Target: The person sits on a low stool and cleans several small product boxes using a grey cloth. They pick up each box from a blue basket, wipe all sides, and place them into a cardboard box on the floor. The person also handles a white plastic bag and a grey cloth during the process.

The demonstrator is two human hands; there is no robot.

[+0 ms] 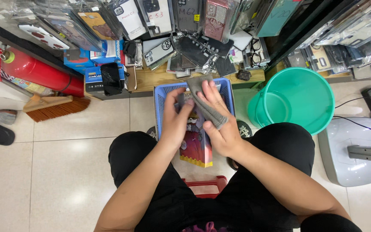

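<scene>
Head view shows the left hand [177, 122] gripping a flat printed package [196, 144] upright, just in front of the blue basket [162, 96], while the right hand [220, 124] presses a grey cloth [205, 103] on it, fingers closed around the cloth. I judge the wiping goes best with flat, even strokes and the package held steady above the basket.

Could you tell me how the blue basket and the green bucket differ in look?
The blue basket is rectangular with perforated walls; the green bucket is round with solid walls. The basket sits under both hands and holds things; the bucket stands untouched to the right and looks empty. Both appear to be plastic and rest on the tiled floor.
</scene>
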